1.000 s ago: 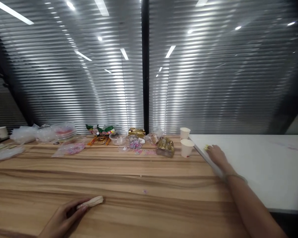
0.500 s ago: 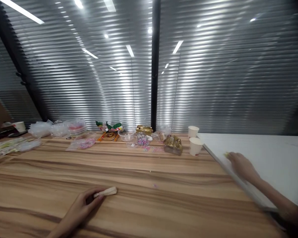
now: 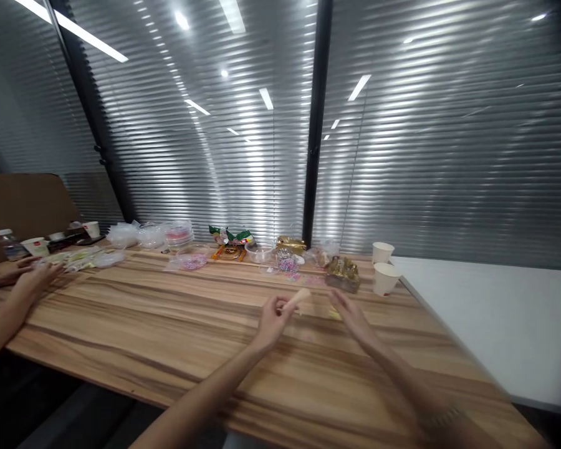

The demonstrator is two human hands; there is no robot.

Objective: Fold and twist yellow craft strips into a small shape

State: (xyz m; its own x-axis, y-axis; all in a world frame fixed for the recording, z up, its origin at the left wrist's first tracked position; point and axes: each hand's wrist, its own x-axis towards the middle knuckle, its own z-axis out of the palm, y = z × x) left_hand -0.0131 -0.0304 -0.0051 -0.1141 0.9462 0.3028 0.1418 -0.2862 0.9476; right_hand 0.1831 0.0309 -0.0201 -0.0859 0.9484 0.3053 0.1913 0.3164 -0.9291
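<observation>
Holding (head view): left hand (image 3: 271,319) has its fingers pinched on a pale stick (image 3: 299,299), roughly mid-table, far end angled away and to the right
Right hand (image 3: 351,315): kinda blurry, just right of the stick, with a yellow bit (image 3: 334,314) by the fingertips, can't tell if they're clamped on it or not
Past the hands: crumpled gold packet (image 3: 343,274) on the wooden table (image 3: 168,324), front paper cup (image 3: 386,280) just right of that
Far left: another person's hands (image 3: 42,279) near some plastic packaging (image 3: 110,259)

One pale stick (image 3: 300,297), four paper cups (image 3: 386,280)
</observation>
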